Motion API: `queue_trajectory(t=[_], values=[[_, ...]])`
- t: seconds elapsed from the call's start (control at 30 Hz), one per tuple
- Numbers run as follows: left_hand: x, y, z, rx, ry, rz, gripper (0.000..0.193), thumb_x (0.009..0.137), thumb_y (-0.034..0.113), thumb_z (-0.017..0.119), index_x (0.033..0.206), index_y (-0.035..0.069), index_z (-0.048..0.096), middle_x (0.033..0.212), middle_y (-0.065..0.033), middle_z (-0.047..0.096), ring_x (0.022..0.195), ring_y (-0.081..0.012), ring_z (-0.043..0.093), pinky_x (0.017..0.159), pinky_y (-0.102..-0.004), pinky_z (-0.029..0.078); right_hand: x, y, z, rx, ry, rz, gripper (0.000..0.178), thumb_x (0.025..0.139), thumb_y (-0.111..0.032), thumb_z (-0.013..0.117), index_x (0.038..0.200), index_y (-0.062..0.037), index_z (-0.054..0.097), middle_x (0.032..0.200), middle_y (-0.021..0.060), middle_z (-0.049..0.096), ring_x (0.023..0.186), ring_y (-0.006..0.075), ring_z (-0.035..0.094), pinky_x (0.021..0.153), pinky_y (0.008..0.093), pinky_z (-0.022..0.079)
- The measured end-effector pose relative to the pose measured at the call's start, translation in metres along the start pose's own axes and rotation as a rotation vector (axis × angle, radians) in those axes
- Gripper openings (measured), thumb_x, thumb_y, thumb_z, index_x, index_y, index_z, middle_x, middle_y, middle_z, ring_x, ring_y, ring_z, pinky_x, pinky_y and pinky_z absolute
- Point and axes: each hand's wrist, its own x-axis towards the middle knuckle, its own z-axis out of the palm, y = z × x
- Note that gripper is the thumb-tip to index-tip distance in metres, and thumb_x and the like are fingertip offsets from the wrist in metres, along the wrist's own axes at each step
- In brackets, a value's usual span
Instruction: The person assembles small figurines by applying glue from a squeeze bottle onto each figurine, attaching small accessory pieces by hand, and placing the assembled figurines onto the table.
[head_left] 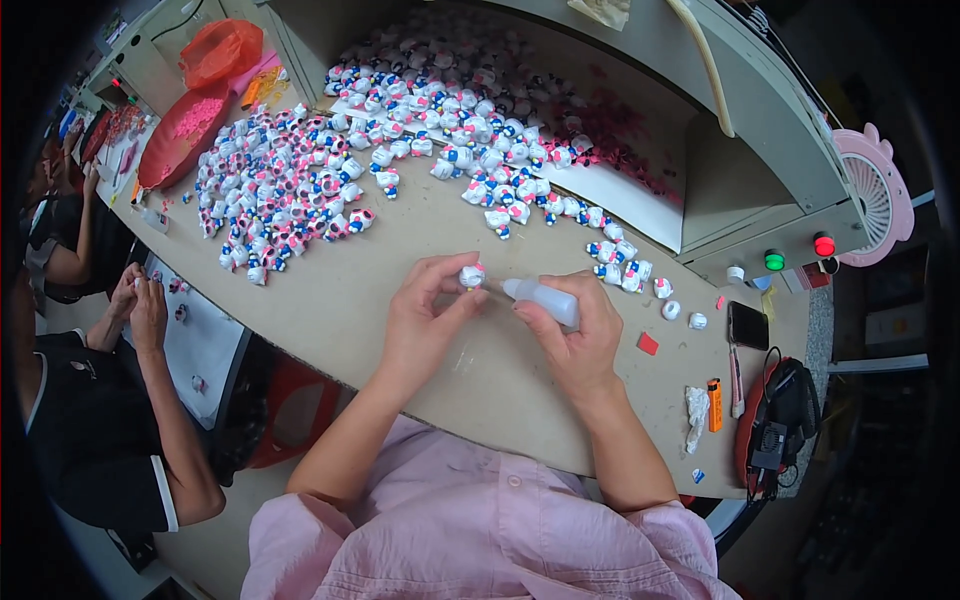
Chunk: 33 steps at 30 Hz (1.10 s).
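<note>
Between the thumb and fingers of my left hand (425, 310) is a small white figurine (471, 275) with a bit of pink on it. My right hand (583, 335) grips a translucent white squeeze bottle (543, 300), its narrow tip pointing left at the figurine. Whether the tip touches the figurine I cannot tell. Beyond my hands lie a heap of white, pink and blue figurines (275, 185) on the left and another spread of similar figurines (440, 105) reaching into the open grey cabinet. Two small white pieces (671, 310) rest to the right of my right hand.
The grey cabinet (780, 235) with red and green buttons borders the table's far side. On the right are a phone (748, 325), an orange lighter (714, 405), crumpled tissue (697, 418), black cables (785, 420) and a pink fan (872, 195). A red tray (165, 155) and a co-worker (110, 400) are left.
</note>
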Motion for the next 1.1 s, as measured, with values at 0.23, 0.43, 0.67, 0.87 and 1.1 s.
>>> queue_trajectory(t=[0.23, 0.43, 0.67, 0.87, 1.1], values=[[0.0006, 0.0008, 0.0001, 0.064, -0.006, 0.007, 0.040, 0.088, -0.001, 0.069, 0.127, 0.006, 0.064, 0.119, -0.0060, 0.056, 0.096, -0.0110, 0.063, 0.080, -0.0250, 0.059, -0.0008, 0.0041, 0.0030, 0.008, -0.009, -0.055, 0.037, 0.073, -0.019, 0.087, 0.097, -0.0048, 0.064, 0.083, 0.0093, 0.064, 0.071, 0.0258, 0.063, 0.059, 0.0349, 0.050], [0.0003, 0.0008, -0.0006, -0.003, -0.014, -0.013, 0.040, 0.088, -0.002, 0.069, 0.127, 0.005, 0.063, 0.118, -0.0068, 0.056, 0.096, -0.0116, 0.064, 0.081, -0.0257, 0.059, 0.0015, 0.0036, -0.0013, -0.033, -0.007, -0.065, 0.037, 0.073, -0.019, 0.087, 0.097, -0.0048, 0.063, 0.082, 0.0095, 0.064, 0.070, 0.0257, 0.063, 0.059, 0.0352, 0.050], [0.0016, 0.0066, -0.0023, -0.166, -0.054, -0.143, 0.041, 0.091, -0.001, 0.067, 0.131, -0.001, 0.056, 0.116, -0.0075, 0.062, 0.099, -0.0128, 0.065, 0.085, -0.0278, 0.058, -0.0002, 0.0079, -0.0013, 0.012, 0.009, -0.050, 0.036, 0.074, -0.018, 0.086, 0.098, -0.0047, 0.063, 0.083, 0.0097, 0.064, 0.071, 0.0253, 0.063, 0.060, 0.0347, 0.050], [0.0014, 0.0072, -0.0018, -0.171, -0.049, -0.142, 0.040, 0.092, -0.001, 0.066, 0.131, -0.003, 0.055, 0.113, -0.0071, 0.065, 0.100, -0.0129, 0.065, 0.085, -0.0278, 0.057, -0.0002, 0.0070, -0.0003, 0.013, 0.018, -0.045, 0.036, 0.074, -0.019, 0.086, 0.098, -0.0046, 0.063, 0.083, 0.0099, 0.064, 0.071, 0.0256, 0.063, 0.061, 0.0349, 0.050], [0.0009, 0.0063, -0.0033, -0.158, -0.061, -0.151, 0.039, 0.092, 0.000, 0.066, 0.129, -0.002, 0.056, 0.114, -0.0072, 0.065, 0.099, -0.0128, 0.066, 0.085, -0.0277, 0.057, -0.0003, 0.0069, 0.0004, 0.024, 0.016, -0.033, 0.037, 0.074, -0.020, 0.086, 0.098, -0.0044, 0.063, 0.083, 0.0101, 0.064, 0.071, 0.0259, 0.063, 0.060, 0.0349, 0.050]])
